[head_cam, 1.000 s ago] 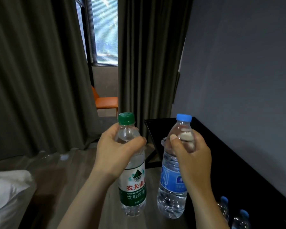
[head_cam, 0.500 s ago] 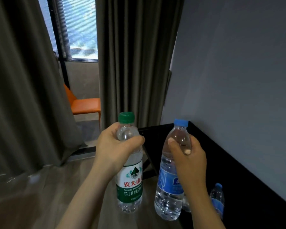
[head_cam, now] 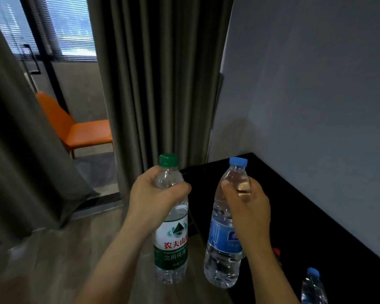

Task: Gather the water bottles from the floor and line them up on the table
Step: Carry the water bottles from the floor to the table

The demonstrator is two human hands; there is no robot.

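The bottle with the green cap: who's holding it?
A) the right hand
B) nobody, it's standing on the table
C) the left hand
C: the left hand grips the green-capped bottle near its neck, in the air, while the right hand holds the blue-capped bottle.

Open tabletop (head_cam: 305,216) ahead; blue-capped bottle (head_cam: 312,286) at its near end.

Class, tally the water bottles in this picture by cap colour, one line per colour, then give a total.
Green cap: 1, the green-capped bottle in the left hand.
Blue cap: 2, the held blue-capped bottle in the right hand, the other blue-capped bottle on the table.
Red cap: 1, only its red cap shows.
Total: 4
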